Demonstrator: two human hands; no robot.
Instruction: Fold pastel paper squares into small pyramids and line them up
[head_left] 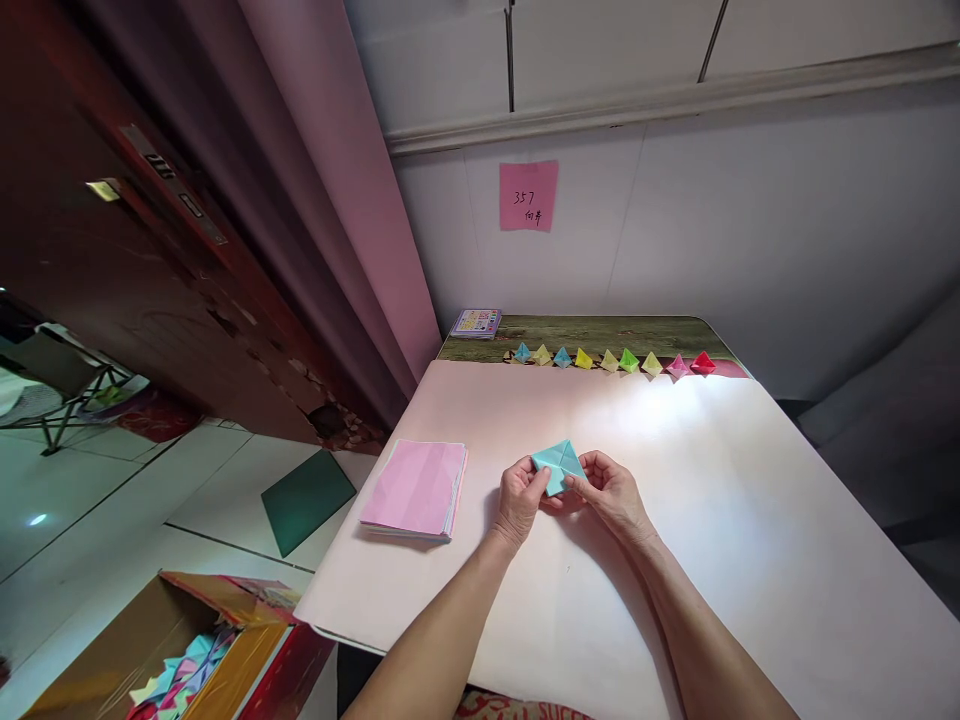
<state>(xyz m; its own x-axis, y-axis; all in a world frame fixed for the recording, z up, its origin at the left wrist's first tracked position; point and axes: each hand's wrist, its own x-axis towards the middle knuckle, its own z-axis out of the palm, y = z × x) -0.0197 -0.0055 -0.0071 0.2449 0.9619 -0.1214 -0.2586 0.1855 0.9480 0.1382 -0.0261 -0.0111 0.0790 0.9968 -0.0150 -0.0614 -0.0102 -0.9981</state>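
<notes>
A light-blue sheet of folded origami paper is held just above the table, between both hands. My left hand pinches its left side, thumb on top. On the opposite side, my right hand grips the lower right edge with thumb and fingers. Crease lines run across the paper, and its top comes to a point. The fingers underneath are partly hidden by the paper. To the left of my hands lies a stack of square paper with a pink sheet uppermost.
A row of several small folded paper pieces in various colours lines the table's far edge. Purple-edged cards lie at the far left corner. Below left, an open cardboard box holds folded papers. A pink note hangs on the wall.
</notes>
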